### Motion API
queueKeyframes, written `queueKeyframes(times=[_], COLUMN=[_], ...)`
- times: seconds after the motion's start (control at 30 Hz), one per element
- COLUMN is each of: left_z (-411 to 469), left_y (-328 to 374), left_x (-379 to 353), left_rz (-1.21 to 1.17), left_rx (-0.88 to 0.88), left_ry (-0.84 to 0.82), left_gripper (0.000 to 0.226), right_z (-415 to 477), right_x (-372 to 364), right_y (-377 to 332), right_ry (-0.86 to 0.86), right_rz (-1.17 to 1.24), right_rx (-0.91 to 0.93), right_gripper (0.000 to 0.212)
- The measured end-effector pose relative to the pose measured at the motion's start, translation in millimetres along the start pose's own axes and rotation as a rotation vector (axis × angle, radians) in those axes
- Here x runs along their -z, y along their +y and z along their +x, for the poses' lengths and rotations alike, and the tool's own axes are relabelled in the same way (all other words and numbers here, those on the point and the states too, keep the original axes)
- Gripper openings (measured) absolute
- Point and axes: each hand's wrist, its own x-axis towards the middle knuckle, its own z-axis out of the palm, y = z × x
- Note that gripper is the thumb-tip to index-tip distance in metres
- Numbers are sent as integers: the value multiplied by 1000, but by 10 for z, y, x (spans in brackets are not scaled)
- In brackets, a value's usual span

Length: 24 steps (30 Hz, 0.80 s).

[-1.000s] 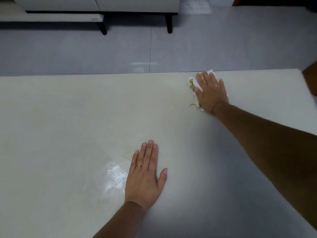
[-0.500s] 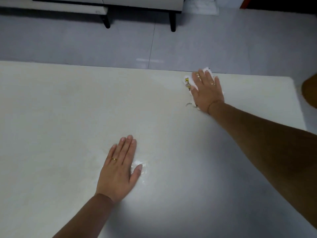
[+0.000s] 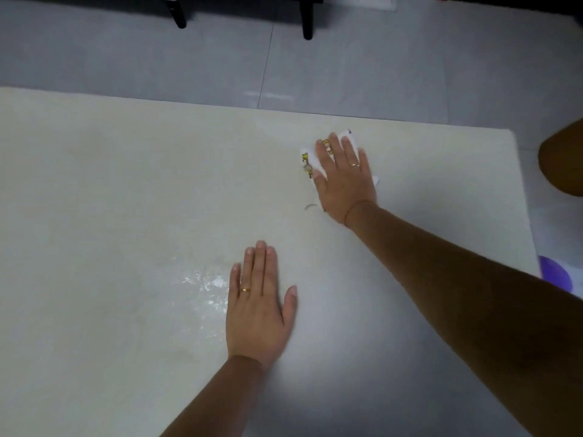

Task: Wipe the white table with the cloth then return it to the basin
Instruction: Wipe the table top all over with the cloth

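The white table fills most of the view. A small white cloth with yellow print lies flat near the table's far edge, mostly covered by my right hand, which presses on it with straight fingers. My left hand rests flat on the table nearer to me, palm down and holding nothing. A wet, shiny patch shows just left of my left hand. The basin is not clearly in view.
Grey tiled floor lies beyond the table's far edge, with dark furniture legs at the top. A brown rounded object sits off the right edge, and a purple object peeks past the table's right side.
My right hand and the cloth have slid slightly toward me, away from the far edge. The view has tilted and shifted; my left hand stays flat beside the wet patch.
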Motion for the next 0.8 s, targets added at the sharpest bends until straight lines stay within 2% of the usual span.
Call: queueKeyframes(times=[0.07,0.13,0.2,0.27,0.33,0.43,0.5,0.57,0.67,0.73,0.8], left_z=[-6,-8,-5,-5,-2,-4,-10,-7,-7,-4,-2], left_y=[10,26,26,24,29,37,34,33,26,17,19], left_x=[-3,-3,-14,-14,-7,-2,-2,1,-9,-19,-29], left_rz=[-4,-2,1,1,4,18,7,7,10,10,22], left_rx=[2,12,20,20,17,18,18,16,10,9,5], left_ry=[-13,-5,-7,-3,-4,0,-1,6,6,17,15], left_gripper=[66,66,67,67,66,65,65,65,66,66,66], right_z=[-66,-148,-198,-253,-386,-702,-807,-859,-943,-974,-1031], right_x=[13,20,10,-15,-72,-114,-81,-67,-70,-104,-146], right_y=[295,494,440,162,-193,-457,-264,54,337,191,-107], right_ry=[0,6,8,0,-6,-11,-10,9,8,29,20], right_rz=[-33,-19,11,41,58,51,59,8,26,64,74], right_rx=[-24,-189,-368,-467,-405,-109,89,127,-182,-410,-493], right_gripper=[56,56,57,58,60,59,56,55,57,58,61])
